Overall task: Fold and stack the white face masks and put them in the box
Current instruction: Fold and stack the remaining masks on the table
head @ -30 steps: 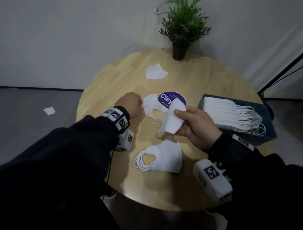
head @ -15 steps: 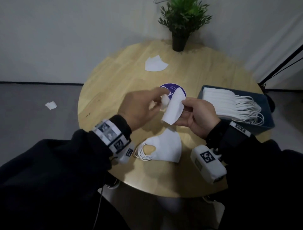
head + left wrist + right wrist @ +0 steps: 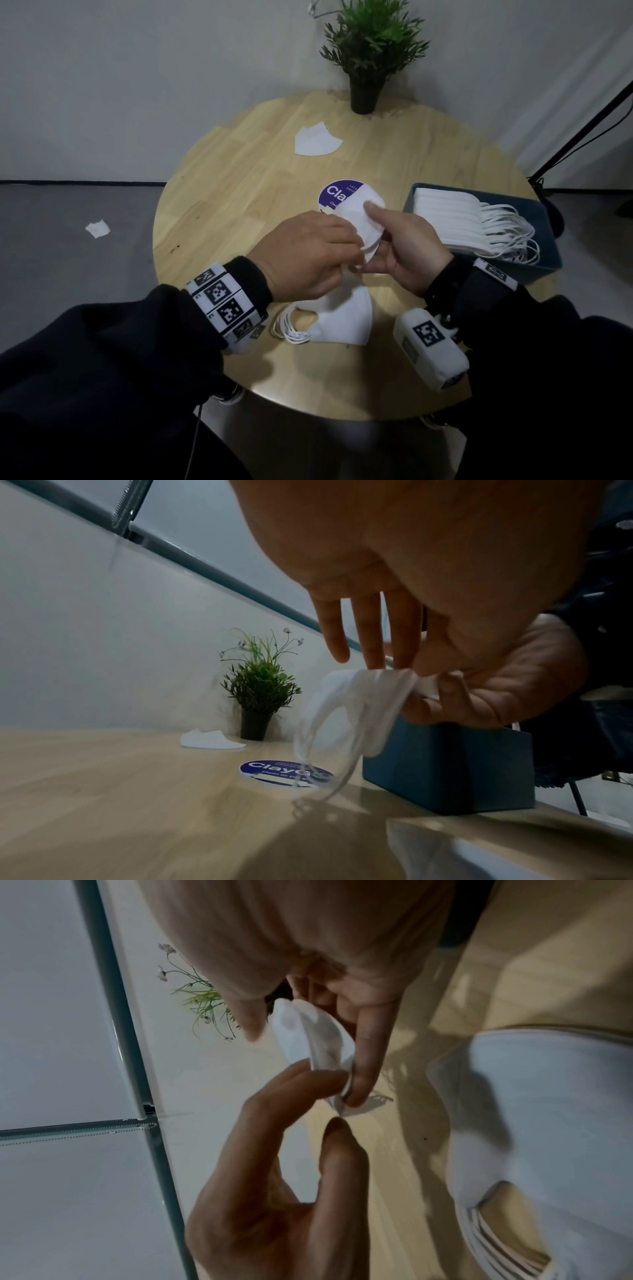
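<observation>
Both hands hold one white face mask [image 3: 362, 219] above the middle of the round wooden table [image 3: 239, 192]. My left hand [image 3: 318, 253] pinches its lower edge, and the ear loops [image 3: 329, 739] hang down from the pinch. My right hand [image 3: 400, 246] holds its right side, thumb on the face of the mask [image 3: 308, 1034]. A small stack of folded masks [image 3: 339, 317] lies on the table just below the hands. The blue box [image 3: 544, 246] at the right holds a row of folded masks [image 3: 455, 219]. Another single mask [image 3: 317, 140] lies at the far side.
A potted green plant [image 3: 368, 51] stands at the table's far edge. A round purple sticker [image 3: 334, 197] sits on the tabletop behind the hands. A white scrap [image 3: 97, 228] lies on the grey floor at left. A black stand leg [image 3: 582, 126] crosses at right.
My left hand left the mask lying on the table, rose, and joined the right hand on the lifted mask. The mask has been brought up between both hands.
</observation>
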The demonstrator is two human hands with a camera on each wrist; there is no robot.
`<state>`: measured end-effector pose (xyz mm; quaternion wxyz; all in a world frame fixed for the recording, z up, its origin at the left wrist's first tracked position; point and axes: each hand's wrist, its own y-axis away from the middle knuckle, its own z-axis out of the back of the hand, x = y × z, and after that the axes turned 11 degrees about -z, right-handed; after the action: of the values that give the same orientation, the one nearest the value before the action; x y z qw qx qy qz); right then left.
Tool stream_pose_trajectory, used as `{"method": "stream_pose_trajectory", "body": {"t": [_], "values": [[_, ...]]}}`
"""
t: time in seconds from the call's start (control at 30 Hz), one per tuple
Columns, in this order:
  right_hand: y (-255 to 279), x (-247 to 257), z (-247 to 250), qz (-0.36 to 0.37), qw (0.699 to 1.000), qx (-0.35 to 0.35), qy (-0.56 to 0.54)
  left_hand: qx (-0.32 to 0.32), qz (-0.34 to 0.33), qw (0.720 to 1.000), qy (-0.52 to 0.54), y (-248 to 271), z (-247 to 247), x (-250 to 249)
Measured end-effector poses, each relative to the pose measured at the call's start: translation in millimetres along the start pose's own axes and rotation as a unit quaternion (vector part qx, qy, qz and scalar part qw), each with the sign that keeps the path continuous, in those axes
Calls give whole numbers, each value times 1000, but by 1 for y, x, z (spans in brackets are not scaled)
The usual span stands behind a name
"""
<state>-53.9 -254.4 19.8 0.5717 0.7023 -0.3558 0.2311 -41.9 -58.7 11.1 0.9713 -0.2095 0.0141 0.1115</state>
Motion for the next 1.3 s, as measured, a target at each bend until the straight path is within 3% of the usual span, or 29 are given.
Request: {"method": "stream_pose_trajectory", "body": {"t": [0.07, 0.13, 0.27, 0.37, 0.5, 0.77, 1.0, 1.3], "values": [[-2, -4, 2, 16, 999, -6, 40, 6, 24, 999, 36, 2, 4, -1], [-4, -6, 4, 31, 997, -14, 71, -50, 97, 987, 116, 5, 11, -2], [-1, -5, 4, 64, 993, 7, 97, -192, 277, 920, 199, 5, 19, 3], [0, -7, 1, 67, 993, 29, 91, -177, 375, 864, 287, 4, 19, 13], [0, -10, -5, 62, 991, 55, 105, -147, 387, 826, 382, 7, 13, 19], [0, -12, -4, 76, 988, 9, 137, -124, 428, 839, 312, 9, 13, 23], [3, -12, -6, 66, 983, 35, 167, -118, 429, 853, 274, 10, 11, 23], [4, -13, -4, 83, 982, 32, 165, -154, 439, 835, 294, 10, 10, 22]]}}
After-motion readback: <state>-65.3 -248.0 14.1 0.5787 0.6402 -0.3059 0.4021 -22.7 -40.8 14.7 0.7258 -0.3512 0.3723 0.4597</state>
